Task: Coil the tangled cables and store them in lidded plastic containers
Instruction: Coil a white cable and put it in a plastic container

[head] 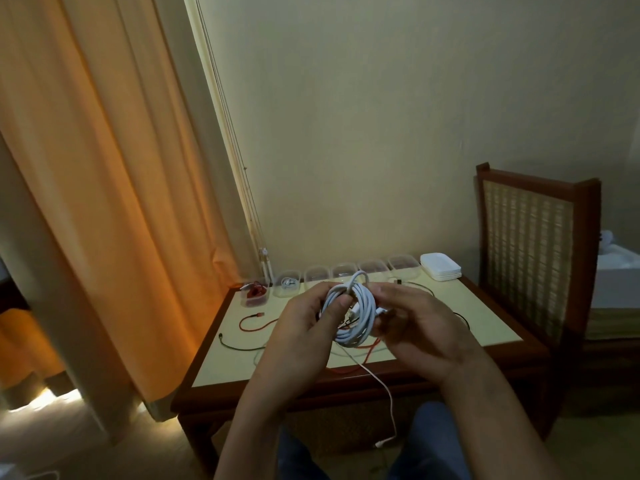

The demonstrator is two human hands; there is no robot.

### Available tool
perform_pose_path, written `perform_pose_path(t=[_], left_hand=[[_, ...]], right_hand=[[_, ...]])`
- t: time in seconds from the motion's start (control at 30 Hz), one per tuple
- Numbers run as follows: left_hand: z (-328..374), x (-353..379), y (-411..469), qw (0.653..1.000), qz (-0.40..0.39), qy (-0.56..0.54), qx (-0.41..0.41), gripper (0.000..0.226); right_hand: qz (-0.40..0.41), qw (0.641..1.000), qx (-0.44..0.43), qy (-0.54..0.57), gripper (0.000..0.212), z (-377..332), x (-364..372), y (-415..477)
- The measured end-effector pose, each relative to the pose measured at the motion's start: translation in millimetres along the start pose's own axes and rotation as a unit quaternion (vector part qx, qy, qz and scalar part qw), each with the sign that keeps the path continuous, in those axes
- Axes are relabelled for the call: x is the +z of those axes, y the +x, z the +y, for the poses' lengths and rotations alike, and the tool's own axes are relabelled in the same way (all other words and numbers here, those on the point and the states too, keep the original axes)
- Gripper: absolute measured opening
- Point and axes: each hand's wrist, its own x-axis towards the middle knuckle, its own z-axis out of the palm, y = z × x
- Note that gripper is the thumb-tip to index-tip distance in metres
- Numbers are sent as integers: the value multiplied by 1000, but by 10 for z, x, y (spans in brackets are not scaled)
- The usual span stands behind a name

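Now left hand (304,323) and right hand (415,329) clamp fingers (341,304) on the coil (358,306) over the counter (491,323); wind the hanging tail (385,388) in snugly, evenly.

Saw an orange curtain (104,202) hanging in long folds across the left, glowing warmer toward its lower edge. Noted thin blind cords (239,188) running down just beside it, against a plain cream wall (381,116). Found a low wooden table (346,389) with a pale top and dark reddish rim, set close to that wall. Spotted a chair (526,244) with a woven cane back in a dark wood frame at the table's right end. Made out something white (616,268) beyond the chair, too blurred to tell.
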Motion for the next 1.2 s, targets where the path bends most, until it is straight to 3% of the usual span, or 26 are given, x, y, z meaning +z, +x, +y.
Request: perform_pose_path(t=[0.13, 0.23, 0.3, 0.5, 0.73, 0.83, 0.93, 1.03, 1.1, 1.2], left_hand=[[-39, 24, 54, 998, 57, -22, -14, 25], [-47, 22, 70, 993, 102, -56, -21, 21], [-35, 25, 70, 990, 112, -86, -29, 18], [-14, 27, 87, 986, 108, -124, -31, 16], [-44, 5, 83, 980, 51, -175, -76, 19], [-77, -23, 92, 968, 25, -229, -104, 20], [-75, -21, 85, 961, 15, -254, -110, 21], [-78, 7, 86, 963, 22, -248, -106, 20], [-99, 39, 96, 963, 42, -245, -104, 19], [-128, 90, 103, 965, 75, -232, -100, 15]], right_hand=[[-8, 989, 38, 140, 40, 89, 29, -29], [-30, 987, 30, 155, 47, 138, 83, -98], [-22, 991, 10, 131, 49, 193, 126, -133], [27, 998, -27, 51, 26, 150, 322, -193], [117, 979, -56, -159, 15, -1, 363, -205], [188, 927, -120, -302, 26, -1, 348, -189], [258, 801, -220, -494, 39, 82, 394, -196], [276, 699, -326, -574, 36, 195, 429, -167], [274, 664, -397, -572, 30, 276, 400, -120], [270, 660, -425, -557, 29, 359, 336, -57]])
